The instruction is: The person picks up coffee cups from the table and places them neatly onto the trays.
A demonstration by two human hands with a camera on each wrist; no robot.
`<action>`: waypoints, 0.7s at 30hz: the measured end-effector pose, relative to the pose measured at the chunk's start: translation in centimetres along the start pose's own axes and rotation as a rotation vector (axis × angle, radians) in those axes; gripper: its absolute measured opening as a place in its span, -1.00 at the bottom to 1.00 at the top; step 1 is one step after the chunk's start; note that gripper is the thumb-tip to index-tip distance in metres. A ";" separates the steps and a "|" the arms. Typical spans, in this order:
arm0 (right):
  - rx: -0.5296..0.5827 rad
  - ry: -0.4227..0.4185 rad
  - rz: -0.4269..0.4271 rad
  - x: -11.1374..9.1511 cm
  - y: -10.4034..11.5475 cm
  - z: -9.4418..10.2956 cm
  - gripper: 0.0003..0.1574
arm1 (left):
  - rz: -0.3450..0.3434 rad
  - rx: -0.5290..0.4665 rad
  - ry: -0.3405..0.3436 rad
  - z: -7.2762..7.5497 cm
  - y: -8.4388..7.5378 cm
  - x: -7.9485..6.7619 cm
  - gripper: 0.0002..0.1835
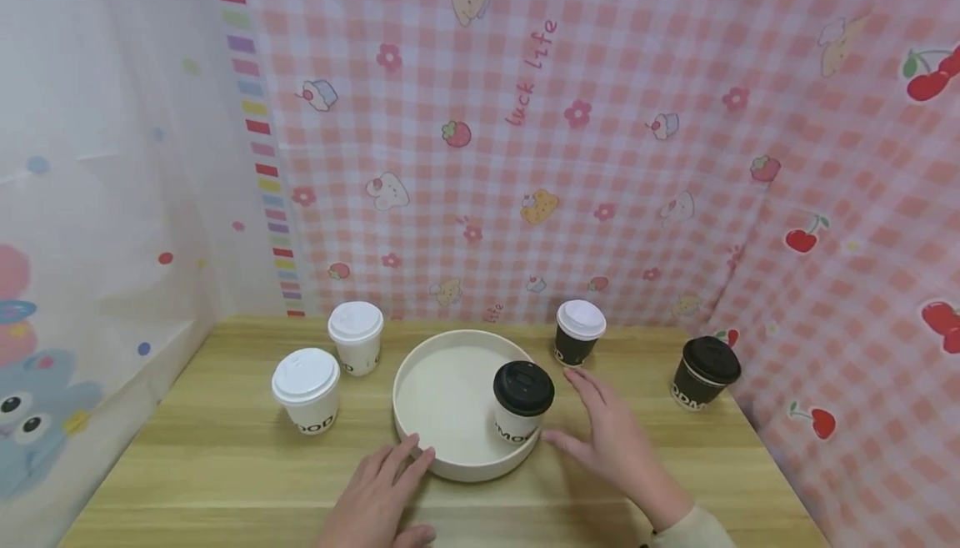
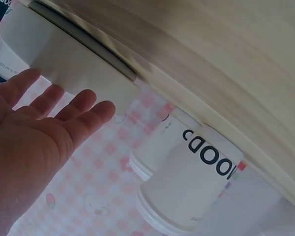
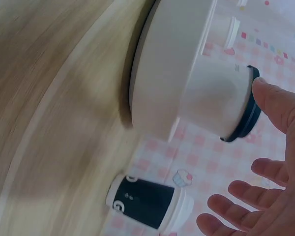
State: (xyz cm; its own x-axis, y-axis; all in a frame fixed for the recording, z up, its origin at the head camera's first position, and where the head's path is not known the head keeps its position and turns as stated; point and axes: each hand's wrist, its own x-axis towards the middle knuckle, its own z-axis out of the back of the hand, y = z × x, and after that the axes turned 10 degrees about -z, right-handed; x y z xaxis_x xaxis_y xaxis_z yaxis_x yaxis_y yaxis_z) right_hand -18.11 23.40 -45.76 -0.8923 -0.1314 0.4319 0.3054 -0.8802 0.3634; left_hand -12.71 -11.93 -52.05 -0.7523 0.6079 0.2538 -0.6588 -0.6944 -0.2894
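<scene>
A round cream tray [image 1: 442, 398] rests on the wooden table. Inside it, toward the right edge, stands a white paper cup with a black lid [image 1: 522, 398]. My left hand [image 1: 378, 490] is at the tray's front left rim with fingers extended; in the left wrist view the fingertips [image 2: 105, 109] overlap the tray wall, and I cannot tell if they touch. To the right of the tray, my right hand [image 1: 618, 448] is spread and holds nothing. Its thumb [image 3: 270, 98] lies close to the lidded cup, contact unclear. A black cup with a white lid [image 1: 577, 335] stands beyond its fingers.
Two white cups with white lids, one nearer [image 1: 307, 394] and one farther back [image 1: 357, 338], stand left of the tray. An all-black cup [image 1: 702, 374] stands near the table's right edge. Patterned cloths [image 1: 480, 164] hang behind and at both sides.
</scene>
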 end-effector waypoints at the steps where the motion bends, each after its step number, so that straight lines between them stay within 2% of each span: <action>1: -0.006 -0.004 -0.002 -0.1 -0.1 0.3 0.17 | -0.003 0.008 -0.002 0.1 -0.1 0.0 -0.01; 6: -0.040 -0.039 -0.001 -0.5 -0.8 2.0 0.14 | -0.009 0.009 0.029 0.5 -0.5 0.3 -0.02; 14: -0.133 -0.154 0.030 -0.9 -2.7 5.0 0.13 | -0.014 0.014 0.060 0.6 -1.1 0.5 -0.02; 21: -0.161 -0.174 -0.020 -1.0 -4.4 7.4 0.09 | -0.034 0.005 0.069 0.2 -1.4 0.4 -0.02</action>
State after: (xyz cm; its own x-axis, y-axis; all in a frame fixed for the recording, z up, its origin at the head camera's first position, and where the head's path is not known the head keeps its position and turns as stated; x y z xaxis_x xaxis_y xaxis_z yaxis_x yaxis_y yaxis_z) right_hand -16.15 30.77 -41.70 -0.8227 -0.0448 0.5668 0.2191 -0.9449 0.2434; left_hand -12.09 -10.85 -51.35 -0.7282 0.6558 0.1993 -0.6837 -0.6749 -0.2776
